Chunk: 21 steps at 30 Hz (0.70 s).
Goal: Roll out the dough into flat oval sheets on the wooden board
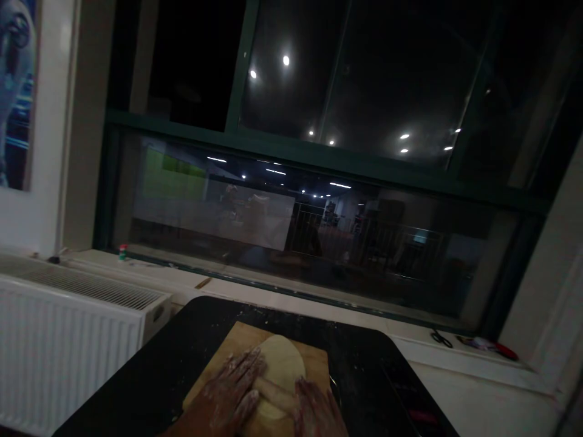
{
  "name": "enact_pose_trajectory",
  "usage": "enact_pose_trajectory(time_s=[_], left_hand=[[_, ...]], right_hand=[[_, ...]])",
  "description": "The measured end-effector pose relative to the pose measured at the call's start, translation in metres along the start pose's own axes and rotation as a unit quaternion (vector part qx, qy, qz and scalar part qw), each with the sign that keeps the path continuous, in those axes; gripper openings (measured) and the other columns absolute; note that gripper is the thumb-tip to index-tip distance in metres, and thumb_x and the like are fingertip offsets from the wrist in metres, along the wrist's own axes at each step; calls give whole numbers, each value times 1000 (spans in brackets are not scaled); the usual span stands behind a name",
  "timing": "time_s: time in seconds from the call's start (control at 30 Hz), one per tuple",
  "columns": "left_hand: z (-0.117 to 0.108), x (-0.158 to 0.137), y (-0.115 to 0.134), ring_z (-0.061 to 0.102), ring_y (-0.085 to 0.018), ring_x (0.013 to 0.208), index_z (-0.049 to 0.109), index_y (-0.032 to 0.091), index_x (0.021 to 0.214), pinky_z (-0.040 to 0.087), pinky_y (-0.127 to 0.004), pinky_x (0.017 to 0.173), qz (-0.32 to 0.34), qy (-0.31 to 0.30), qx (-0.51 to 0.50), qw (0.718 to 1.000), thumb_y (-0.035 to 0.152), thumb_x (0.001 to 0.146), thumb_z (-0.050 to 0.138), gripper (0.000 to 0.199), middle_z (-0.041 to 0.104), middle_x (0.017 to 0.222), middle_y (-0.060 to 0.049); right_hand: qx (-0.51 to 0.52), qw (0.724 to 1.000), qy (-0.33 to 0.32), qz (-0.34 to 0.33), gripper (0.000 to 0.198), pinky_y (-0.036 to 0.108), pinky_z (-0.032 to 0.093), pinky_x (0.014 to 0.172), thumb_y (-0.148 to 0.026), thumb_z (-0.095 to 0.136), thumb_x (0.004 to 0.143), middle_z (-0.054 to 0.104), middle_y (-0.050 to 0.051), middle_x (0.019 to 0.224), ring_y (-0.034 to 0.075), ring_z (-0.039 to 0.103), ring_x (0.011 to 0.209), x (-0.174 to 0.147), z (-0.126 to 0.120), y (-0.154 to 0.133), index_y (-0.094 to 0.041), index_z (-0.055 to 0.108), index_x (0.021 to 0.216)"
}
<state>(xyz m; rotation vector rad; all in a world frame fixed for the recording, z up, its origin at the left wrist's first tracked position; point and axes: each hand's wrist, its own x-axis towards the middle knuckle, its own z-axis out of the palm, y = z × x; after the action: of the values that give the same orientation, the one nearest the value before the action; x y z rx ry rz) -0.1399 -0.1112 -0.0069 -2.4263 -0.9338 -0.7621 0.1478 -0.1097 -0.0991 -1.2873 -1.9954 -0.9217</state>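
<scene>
A round, flattened sheet of pale dough [285, 359] lies on a wooden board [241, 335], near the bottom of the view. Across the dough runs a rolling pin [274, 393], its middle visible and both ends covered by my hands. My left hand [232, 385], dusted with flour, presses on the pin's left end with its fingers reaching forward. On the right end rests my right hand [316, 408], also floury, its fingers over the pin. The lower parts of both hands pass out of the frame.
The board sits on a black tabletop [359, 358] flecked with flour. A white radiator [68, 346] stands at left. On the windowsill are a small green-and-red container [122, 252], black scissors [441, 338] and a red object [506, 351]. A dark window rises behind.
</scene>
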Motion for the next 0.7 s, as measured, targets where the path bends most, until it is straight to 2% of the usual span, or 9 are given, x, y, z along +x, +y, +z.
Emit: enact_pose_trajectory(time_s=[0.07,0.13,0.23,0.3,0.4,0.47,0.53,0.6,0.7], left_hand=[[12,12,-3,49,-20,135,33,23,154,46,-35,110,-4,-7,3,1000,38,103,46,55,45,152,-3],[27,28,-8,49,-22,135,37,22,152,44,-40,111,-16,-26,-7,1000,38,104,42,50,48,150,-5],[50,55,-16,53,-27,130,52,20,142,41,-50,112,-54,-89,-41,994,34,105,38,42,57,142,-9],[64,74,-23,58,-29,125,61,19,132,40,-53,110,-103,-122,-62,985,31,103,38,39,63,135,-12],[80,98,-35,64,-27,114,69,20,118,47,-48,102,-133,-144,-69,978,31,104,32,41,69,122,-13],[88,112,-44,66,-27,106,70,20,115,51,-44,93,-133,-162,-59,976,35,104,30,44,71,114,-14],[93,125,-52,67,-28,100,68,21,119,53,-41,86,-135,-180,-49,973,40,104,30,45,72,108,-14],[98,137,-58,69,-27,95,69,22,117,53,-39,81,-140,-197,-42,969,45,105,29,48,73,99,-12],[101,148,-61,69,-24,87,72,18,101,54,-39,78,-148,-216,-36,964,49,106,28,54,72,90,-10]], right_hand=[[6,999,-50,-9,38,34,57,92,-34,46,96,65,-4,128,21,67,112,16,-10,10,-34,63,129],[10,992,-122,20,39,37,54,99,-30,43,97,62,-1,134,22,62,121,36,-21,16,-30,62,131],[-10,969,-229,86,41,44,50,103,-20,38,96,62,5,136,26,58,126,69,-33,17,-25,64,128],[-28,956,-274,101,44,43,49,101,-13,36,95,64,8,133,27,58,125,89,-35,19,-24,65,126],[-20,946,-293,136,42,35,49,95,-13,33,97,70,8,120,23,63,115,112,-29,26,-23,68,118],[-13,938,-291,189,42,31,50,88,-24,29,102,73,8,106,21,67,105,123,-20,34,-23,70,106],[-16,926,-293,235,46,31,52,79,-36,27,103,74,9,98,21,70,95,131,-11,41,-23,70,96],[-19,917,-298,263,43,33,53,74,-40,32,102,75,9,94,23,72,90,135,-2,48,-24,70,91],[-19,915,-301,267,34,36,53,73,-38,40,100,75,9,94,25,72,90,135,7,54,-23,69,91]])
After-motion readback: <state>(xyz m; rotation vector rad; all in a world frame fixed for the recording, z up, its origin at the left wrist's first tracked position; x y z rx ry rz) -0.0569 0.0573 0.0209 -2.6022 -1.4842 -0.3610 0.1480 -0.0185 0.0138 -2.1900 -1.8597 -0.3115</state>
